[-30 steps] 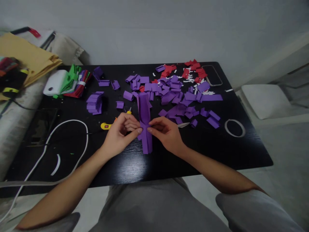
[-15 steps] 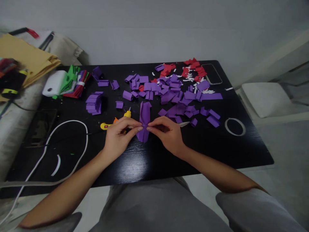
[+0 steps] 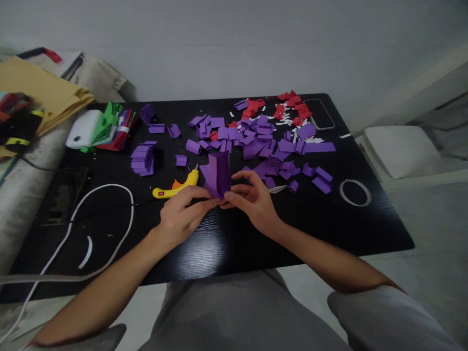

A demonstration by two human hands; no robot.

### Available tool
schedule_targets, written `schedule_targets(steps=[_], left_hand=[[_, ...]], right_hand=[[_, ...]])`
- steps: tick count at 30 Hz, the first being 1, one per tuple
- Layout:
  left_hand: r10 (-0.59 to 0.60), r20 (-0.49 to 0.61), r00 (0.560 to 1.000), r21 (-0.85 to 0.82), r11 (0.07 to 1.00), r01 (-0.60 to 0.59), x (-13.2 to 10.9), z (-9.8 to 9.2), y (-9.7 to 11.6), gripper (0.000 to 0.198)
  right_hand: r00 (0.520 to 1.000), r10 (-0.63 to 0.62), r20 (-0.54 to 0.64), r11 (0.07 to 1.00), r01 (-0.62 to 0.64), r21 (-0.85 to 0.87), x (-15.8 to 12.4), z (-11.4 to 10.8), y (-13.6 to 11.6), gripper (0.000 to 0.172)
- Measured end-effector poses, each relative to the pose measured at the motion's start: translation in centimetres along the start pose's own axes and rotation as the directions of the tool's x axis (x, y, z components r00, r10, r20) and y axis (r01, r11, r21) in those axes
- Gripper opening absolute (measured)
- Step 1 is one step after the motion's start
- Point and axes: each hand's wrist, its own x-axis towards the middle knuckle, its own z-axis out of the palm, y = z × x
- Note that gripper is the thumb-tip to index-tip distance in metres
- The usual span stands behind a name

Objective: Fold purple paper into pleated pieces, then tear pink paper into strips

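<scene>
Between my two hands stands a folded piece of purple paper, its upper part fanned into two flaps. My left hand pinches its lower edge from the left. From the right, my right hand grips the same bottom edge with thumb and fingers. Just beyond my left hand lies a yellow glue gun with an orange trigger, its nozzle pointing away; part of it is hidden by the hand. Close past my right hand a pointed metal blade, perhaps of scissors, sticks out from among purple paper pieces.
Folded purple pieces and red scraps spread over the black table. A curved purple paper stack sits left. A white cable loops at left; a tape ring and phone-shaped frame lie right.
The purple paper was spread lengthwise with both hands pinching its middle. It is now folded upward, and the hands hold its lower end. The right fingers have shifted beneath it.
</scene>
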Motion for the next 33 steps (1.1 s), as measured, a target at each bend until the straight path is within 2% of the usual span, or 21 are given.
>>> schedule_targets(steps=[8,13,21,24,29,33], left_hand=[[0.052,0.065,0.997,0.045,0.997,-0.055,0.0,0.3,-0.3,0.023],[-0.021,0.115,0.993,0.021,1.000,0.018,-0.1,0.6,0.1,0.024],[-0.209,0.053,0.976,-0.091,0.973,0.213,1.2,1.0,1.6,0.012],[-0.305,0.050,0.951,-0.142,0.941,0.309,1.3,1.1,1.7,0.003],[-0.490,0.074,0.868,-0.208,0.844,0.494,1.1,1.6,1.9,0.016],[-0.529,0.058,0.846,-0.205,0.824,0.529,1.0,1.9,2.0,0.015]], right_hand=[[0.998,0.051,-0.028,0.999,-0.051,-0.007,0.5,-0.3,0.4,0.044],[0.997,0.042,-0.058,0.999,-0.043,-0.020,0.7,-0.3,0.9,0.047],[0.998,0.041,-0.043,0.999,-0.041,-0.004,0.9,-0.5,1.2,0.051],[0.998,0.051,-0.044,0.999,-0.051,0.002,0.8,-0.5,1.3,0.054],[0.995,0.065,-0.075,0.998,-0.065,0.007,0.7,-0.3,1.8,0.057],[0.993,0.086,-0.081,0.995,-0.083,0.049,0.8,-0.1,1.8,0.052]])
